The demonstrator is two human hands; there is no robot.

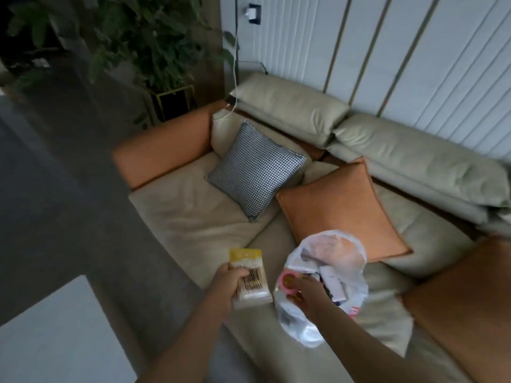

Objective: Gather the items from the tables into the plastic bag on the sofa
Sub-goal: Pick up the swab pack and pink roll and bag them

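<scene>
A clear plastic bag (pixel 336 250) lies open on the beige sofa (pixel 193 217), with several small items inside. My left hand (pixel 226 288) grips a yellow-topped clear packet (pixel 249 275) of what look like cotton swabs, just left of the bag. At the bag's near edge, my right hand (pixel 307 295) holds a round pink-rimmed item (pixel 287 281); blur hides how firmly the fingers close on it.
A checked grey cushion (pixel 254 170) and an orange cushion (pixel 340 208) lean at the sofa's back. Orange armrest panels (pixel 163 145) flank the seat. A white table corner (pixel 60 333) is at lower left. A potted plant (pixel 154 45) stands behind the sofa's left end.
</scene>
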